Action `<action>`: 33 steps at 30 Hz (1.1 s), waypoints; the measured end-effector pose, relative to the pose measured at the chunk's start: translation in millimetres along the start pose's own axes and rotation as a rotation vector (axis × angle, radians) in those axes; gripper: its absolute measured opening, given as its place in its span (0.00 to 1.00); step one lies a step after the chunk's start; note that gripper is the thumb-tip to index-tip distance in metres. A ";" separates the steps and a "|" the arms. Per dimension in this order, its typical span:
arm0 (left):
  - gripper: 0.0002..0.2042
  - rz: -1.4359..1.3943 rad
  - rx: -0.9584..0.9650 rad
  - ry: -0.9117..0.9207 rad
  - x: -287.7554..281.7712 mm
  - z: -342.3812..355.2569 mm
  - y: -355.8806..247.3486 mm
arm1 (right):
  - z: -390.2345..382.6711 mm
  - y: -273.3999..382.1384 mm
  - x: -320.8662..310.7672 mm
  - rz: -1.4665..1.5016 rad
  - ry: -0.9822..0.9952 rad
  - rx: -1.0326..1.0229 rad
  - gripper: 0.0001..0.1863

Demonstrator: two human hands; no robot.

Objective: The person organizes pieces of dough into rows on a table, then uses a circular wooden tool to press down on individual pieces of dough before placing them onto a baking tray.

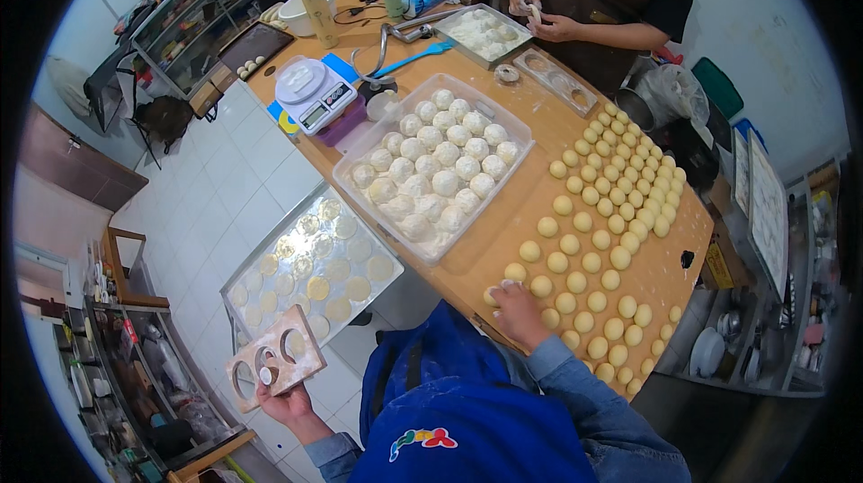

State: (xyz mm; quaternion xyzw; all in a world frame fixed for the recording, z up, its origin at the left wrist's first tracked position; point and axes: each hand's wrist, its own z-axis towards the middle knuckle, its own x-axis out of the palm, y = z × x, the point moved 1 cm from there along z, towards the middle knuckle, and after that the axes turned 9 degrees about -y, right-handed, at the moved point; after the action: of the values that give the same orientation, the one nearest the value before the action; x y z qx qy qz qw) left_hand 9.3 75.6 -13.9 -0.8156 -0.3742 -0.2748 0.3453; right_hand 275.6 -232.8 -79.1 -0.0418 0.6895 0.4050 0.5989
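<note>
My left hand (289,406) grips a flat wooden mold (301,359) with round holes, dusted with flour. It is held over the near corner of a metal tray (241,269) bearing flat dough rounds (318,288). A small pale round piece shows by my left fingertips; its kind is unclear. At the table's near edge, my right hand (523,316) has its fingers closed at a yellow dough ball (491,296), partly covering it. Rows of similar dough balls (591,262) spread to the right. A clear plastic tub (344,179) of floured white balls (446,154) stands ahead.
A kitchen scale (325,108), blue brush (422,55) and metal dough hook (385,44) lie beyond the tub. Across the table (539,179), a co-worker (600,6) handles dough near a floury tray (484,33) and another mold (557,80). Another person stands at the far left. Shelves line both sides.
</note>
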 end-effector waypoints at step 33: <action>0.21 0.124 -0.016 0.029 24.0 12.4 21.5 | 2.9 -7.0 -30.1 0.239 -0.166 0.372 0.12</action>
State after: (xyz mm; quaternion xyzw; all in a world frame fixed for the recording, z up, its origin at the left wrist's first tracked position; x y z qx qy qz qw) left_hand 42.6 84.8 -12.2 -0.8360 -0.3154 -0.2678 0.3604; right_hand 290.0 -248.6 -56.6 0.1847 0.7009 0.3409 0.5987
